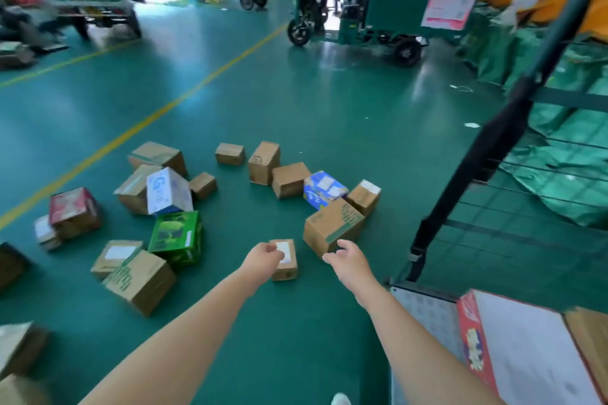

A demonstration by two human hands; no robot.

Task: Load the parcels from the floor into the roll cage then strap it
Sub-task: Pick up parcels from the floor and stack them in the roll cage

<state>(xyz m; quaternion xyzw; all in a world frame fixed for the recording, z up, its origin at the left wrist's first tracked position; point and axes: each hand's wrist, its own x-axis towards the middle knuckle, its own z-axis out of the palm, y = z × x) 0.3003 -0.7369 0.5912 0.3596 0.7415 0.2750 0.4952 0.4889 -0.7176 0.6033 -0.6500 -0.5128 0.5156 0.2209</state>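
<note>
1. Judging the grasp first: the left hand (263, 256) sits over the near-left corner of the small labelled parcel (287, 270) on the floor (296, 102), fingers curled. I cannot tell whether it has hold of the box or only overlaps it in my view. If it is a mere corner pinch, the box could swing and drop on the lift.
2. The right hand (347, 258) is empty, fingers loosely spread, between that parcel and the larger carton (332, 225) just beyond. My worry is that it nudges the carton instead of meeting the small box's far side.
3. The roll cage (569, 98) stands to my right, and a red-and-white box (526, 355) appears to lie in it. Its black strap (487, 158) hangs down the corner post, so a parcel carried in low could snag it or clip the frame.
4. Many parcels lie scattered, among them a green box (176, 237) to the left. Stepping among them while looking down at the hands invites a trip.
5. Blur softens the edges, so my read of contact is weak.
</note>
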